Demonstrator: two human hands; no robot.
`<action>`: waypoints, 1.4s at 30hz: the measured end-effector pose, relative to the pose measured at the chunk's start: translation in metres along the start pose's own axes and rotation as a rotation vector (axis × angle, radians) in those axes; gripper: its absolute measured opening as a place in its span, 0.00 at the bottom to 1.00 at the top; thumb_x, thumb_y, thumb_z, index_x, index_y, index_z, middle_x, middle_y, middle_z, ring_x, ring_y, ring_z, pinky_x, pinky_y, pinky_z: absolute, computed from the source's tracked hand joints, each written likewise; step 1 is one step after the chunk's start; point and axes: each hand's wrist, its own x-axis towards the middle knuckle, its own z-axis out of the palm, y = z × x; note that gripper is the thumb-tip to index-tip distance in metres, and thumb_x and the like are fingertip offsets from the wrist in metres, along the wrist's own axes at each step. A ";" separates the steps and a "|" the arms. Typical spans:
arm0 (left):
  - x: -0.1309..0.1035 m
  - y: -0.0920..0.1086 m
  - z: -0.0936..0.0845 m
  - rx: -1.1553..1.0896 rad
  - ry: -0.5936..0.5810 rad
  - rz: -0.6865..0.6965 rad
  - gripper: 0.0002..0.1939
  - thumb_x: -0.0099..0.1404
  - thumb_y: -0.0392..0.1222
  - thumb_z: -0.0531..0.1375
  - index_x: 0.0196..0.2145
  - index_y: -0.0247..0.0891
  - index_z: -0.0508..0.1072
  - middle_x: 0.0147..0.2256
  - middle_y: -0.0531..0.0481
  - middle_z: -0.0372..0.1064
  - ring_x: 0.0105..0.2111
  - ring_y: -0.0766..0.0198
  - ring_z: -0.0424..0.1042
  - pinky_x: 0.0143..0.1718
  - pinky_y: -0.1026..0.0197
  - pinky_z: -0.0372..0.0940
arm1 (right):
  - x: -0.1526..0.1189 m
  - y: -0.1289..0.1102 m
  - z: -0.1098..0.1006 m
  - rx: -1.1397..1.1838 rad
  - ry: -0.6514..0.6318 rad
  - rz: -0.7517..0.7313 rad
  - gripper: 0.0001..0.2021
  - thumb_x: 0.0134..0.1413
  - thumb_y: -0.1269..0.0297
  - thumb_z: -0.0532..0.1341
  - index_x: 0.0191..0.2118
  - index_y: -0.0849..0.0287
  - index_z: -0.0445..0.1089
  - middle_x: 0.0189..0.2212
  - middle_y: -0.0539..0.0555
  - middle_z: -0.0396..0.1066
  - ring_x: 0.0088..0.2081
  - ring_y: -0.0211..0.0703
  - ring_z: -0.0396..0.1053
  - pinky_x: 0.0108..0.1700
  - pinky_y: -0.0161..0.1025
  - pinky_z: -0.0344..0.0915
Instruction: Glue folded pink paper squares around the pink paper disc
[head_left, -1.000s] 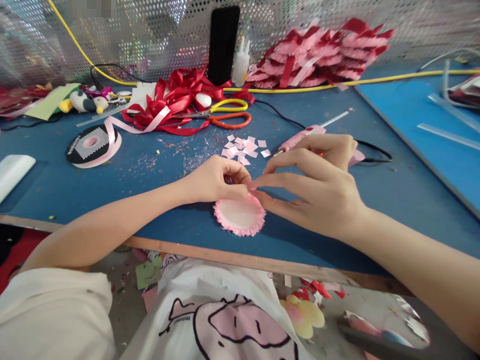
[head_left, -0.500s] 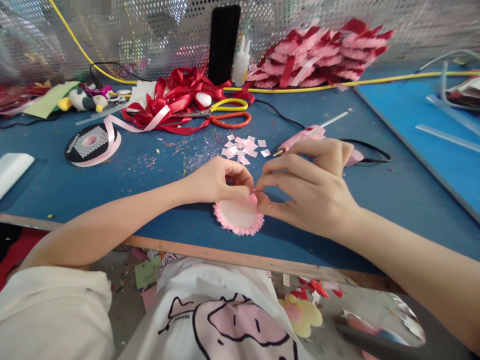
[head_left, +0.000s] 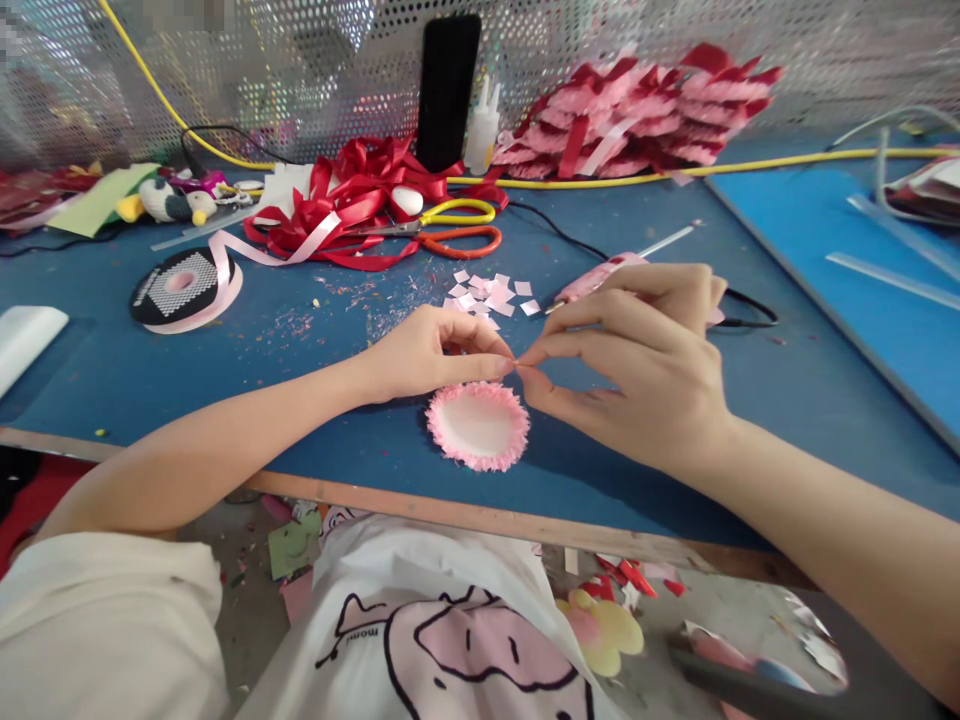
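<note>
My left hand (head_left: 442, 352) and my right hand (head_left: 637, 365) meet fingertip to fingertip just above a round white disc with a fluffy pink edge (head_left: 480, 425). Both are closed in a pinch. Whatever lies between the fingertips is too small to name. The disc rests on the blue table near its front edge, untouched by the fingers as far as I can see. Small pink ribbon squares (head_left: 491, 292) lie scattered behind my left hand. A pink-handled tool with a metal tip (head_left: 589, 280) lies behind my right hand, which partly covers it.
Scissors with yellow and orange handles (head_left: 459, 240) lie by a heap of red ribbon (head_left: 360, 180). At the left is a spool of pink ribbon (head_left: 184, 290). A black phone (head_left: 448, 90) leans at the back beside a small bottle (head_left: 482, 135) and a pink and red pile (head_left: 637, 115).
My fingertips have risen slightly off the disc's far edge, so its whole pink rim shows now. Both hands stay pinched together; the disc stays in place.
</note>
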 end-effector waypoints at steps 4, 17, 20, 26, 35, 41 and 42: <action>0.001 0.001 0.000 -0.022 -0.002 0.000 0.13 0.54 0.43 0.77 0.33 0.33 0.82 0.30 0.51 0.78 0.31 0.69 0.72 0.36 0.64 0.67 | 0.000 0.001 0.002 0.024 0.024 -0.021 0.07 0.61 0.65 0.74 0.38 0.48 0.77 0.34 0.47 0.80 0.46 0.48 0.69 0.44 0.51 0.57; 0.001 0.000 0.003 0.030 0.029 0.051 0.04 0.54 0.37 0.68 0.29 0.35 0.77 0.26 0.55 0.72 0.26 0.73 0.64 0.30 0.65 0.60 | -0.002 0.002 -0.002 0.093 -0.065 0.028 0.13 0.60 0.51 0.75 0.45 0.51 0.79 0.37 0.53 0.81 0.48 0.53 0.69 0.48 0.53 0.61; 0.000 0.000 0.004 0.049 0.038 0.079 0.05 0.54 0.38 0.69 0.29 0.35 0.78 0.26 0.54 0.72 0.27 0.72 0.65 0.30 0.64 0.61 | -0.001 -0.001 -0.002 0.141 -0.090 0.071 0.09 0.60 0.55 0.75 0.42 0.50 0.80 0.35 0.51 0.80 0.47 0.51 0.68 0.49 0.52 0.63; -0.002 0.003 0.006 0.133 0.082 0.107 0.05 0.56 0.38 0.69 0.30 0.35 0.78 0.28 0.53 0.75 0.29 0.70 0.69 0.33 0.64 0.63 | 0.000 -0.006 0.001 0.175 -0.054 0.155 0.05 0.63 0.59 0.74 0.36 0.49 0.80 0.32 0.51 0.80 0.45 0.50 0.68 0.48 0.51 0.67; 0.000 0.000 0.007 0.081 0.086 0.105 0.12 0.59 0.45 0.74 0.34 0.35 0.80 0.31 0.51 0.77 0.32 0.69 0.70 0.35 0.64 0.65 | -0.001 -0.005 0.001 0.166 -0.067 0.159 0.05 0.63 0.68 0.70 0.37 0.51 0.75 0.35 0.50 0.79 0.46 0.49 0.69 0.51 0.51 0.68; 0.001 0.001 0.006 -0.048 0.083 0.051 0.16 0.58 0.49 0.76 0.34 0.33 0.81 0.31 0.50 0.78 0.33 0.68 0.73 0.38 0.64 0.68 | -0.002 0.002 -0.001 0.031 -0.098 0.108 0.03 0.68 0.62 0.69 0.40 0.49 0.76 0.38 0.49 0.80 0.49 0.51 0.71 0.51 0.52 0.62; 0.000 0.001 0.006 -0.048 0.081 0.042 0.16 0.56 0.48 0.77 0.34 0.33 0.82 0.31 0.50 0.78 0.33 0.69 0.72 0.37 0.64 0.67 | -0.002 0.002 -0.001 0.017 -0.111 0.096 0.04 0.69 0.60 0.68 0.40 0.48 0.76 0.38 0.49 0.80 0.49 0.51 0.70 0.50 0.52 0.61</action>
